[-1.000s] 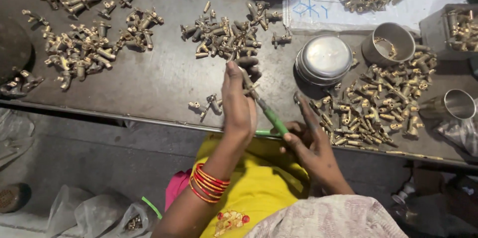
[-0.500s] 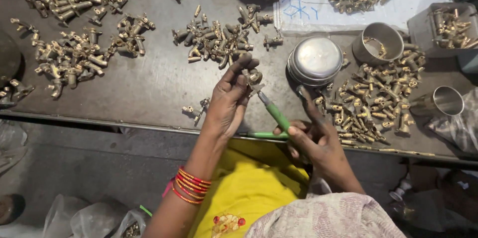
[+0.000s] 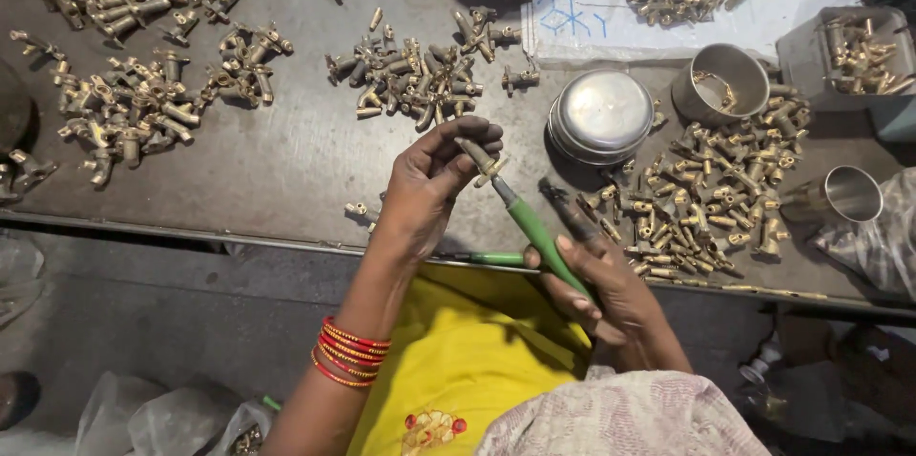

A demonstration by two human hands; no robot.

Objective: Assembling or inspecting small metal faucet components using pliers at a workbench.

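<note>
Two bare hands work over a dark metal worktop (image 3: 286, 160) that I watch from above, its surface strewn with heaps of small brass fittings. The biggest heaps lie to the far left (image 3: 124, 113) and to the right (image 3: 716, 189), with another cluster (image 3: 420, 74) just beyond the hands and one more on a sheet of white paper (image 3: 582, 17) at the top of the view. A round steel lid (image 3: 603, 113) sits near the middle, just beside an open steel cup (image 3: 727, 84); a second steel cup (image 3: 849, 194) lies on its side at the right edge, and a grey tray (image 3: 859, 55) of fittings stands in the far right corner. A lap in yellow cloth (image 3: 468, 361) fills the foreground below the worktop's edge. The left hand (image 3: 429, 189), red bangles (image 3: 348, 351) on its wrist, is raised just above the worktop, its grip closed with fingertips pinching a single brass fitting (image 3: 480, 158). The right hand (image 3: 601, 284), lower and nearer the lap, has its grip wrapped around a green-handled screwdriver (image 3: 539, 237), whose shaft runs up and to the left so that its tip meets the fitting held in the other hand. A second green tool (image 3: 491, 259) lies at the worktop's near edge between the two hands.
</note>
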